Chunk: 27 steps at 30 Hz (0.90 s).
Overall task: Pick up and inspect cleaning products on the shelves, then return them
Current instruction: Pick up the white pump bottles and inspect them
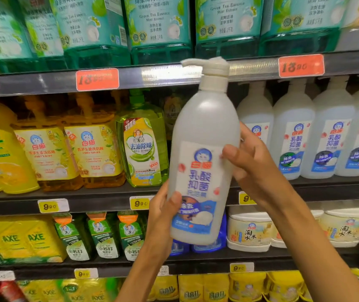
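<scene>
Both hands [250, 166] gripping 白猫 pump bottle [202, 162]

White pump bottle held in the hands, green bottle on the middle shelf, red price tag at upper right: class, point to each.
White pump bottle [204, 127], head view, bare upper body.
Green bottle [142, 149], head view, label.
Red price tag [301, 66], head view, centre.

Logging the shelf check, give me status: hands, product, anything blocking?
Left hand grips white pump bottle low, right hand grips its side. Bottle off shelf, label facing camera. Nothing in the way.
</scene>
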Available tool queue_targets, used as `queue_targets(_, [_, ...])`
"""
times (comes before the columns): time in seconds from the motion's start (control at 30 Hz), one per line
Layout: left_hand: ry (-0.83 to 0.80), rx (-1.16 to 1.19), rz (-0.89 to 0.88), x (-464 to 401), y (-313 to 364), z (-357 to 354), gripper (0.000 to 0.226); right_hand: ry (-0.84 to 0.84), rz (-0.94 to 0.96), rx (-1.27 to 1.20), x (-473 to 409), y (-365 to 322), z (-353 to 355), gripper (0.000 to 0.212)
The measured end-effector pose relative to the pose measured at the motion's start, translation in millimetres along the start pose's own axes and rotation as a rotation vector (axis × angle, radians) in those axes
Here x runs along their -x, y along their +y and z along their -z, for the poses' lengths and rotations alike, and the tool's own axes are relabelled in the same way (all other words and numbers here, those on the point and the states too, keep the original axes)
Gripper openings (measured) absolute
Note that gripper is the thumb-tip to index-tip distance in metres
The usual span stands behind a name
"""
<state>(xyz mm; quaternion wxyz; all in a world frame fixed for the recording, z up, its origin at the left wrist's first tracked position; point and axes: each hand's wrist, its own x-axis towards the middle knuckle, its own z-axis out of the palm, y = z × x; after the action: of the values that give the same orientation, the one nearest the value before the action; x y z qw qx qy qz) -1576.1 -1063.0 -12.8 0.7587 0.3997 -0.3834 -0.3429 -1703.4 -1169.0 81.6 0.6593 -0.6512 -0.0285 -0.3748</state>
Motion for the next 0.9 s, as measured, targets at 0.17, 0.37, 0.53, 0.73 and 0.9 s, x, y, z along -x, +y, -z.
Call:
queue_targets(0.17, [-0.010,0.181,0.150,3.4,-2.3,-5.2,0.041,-0.028,-0.152,-0.202,-16.5,12.1,-7.5,0.094])
queue_targets(0.37, [-0.023,-0.180,0.159,-3.4,16.3,0.2,0.041,0.078,-0.118,-0.307,-14.2,17.4,-13.7,0.090])
queue_targets(0.53, [-0.072,-0.421,0.034,-3.0,23.6,-16.4,0.069,0.258,0.043,-0.084,-15.8,16.1,-27.5,0.068])
queue_targets(0.73, [-0.032,-0.197,0.147,2.6,24.1,-15.1,0.089,0.220,-0.052,-0.066,-22.2,4.6,-14.5,0.072])
queue_targets(0.9, [-0.207,0.100,0.262,10.4,23.5,-6.6,0.071,0.052,-0.208,-0.275,-25.1,3.8,-9.0,0.047])
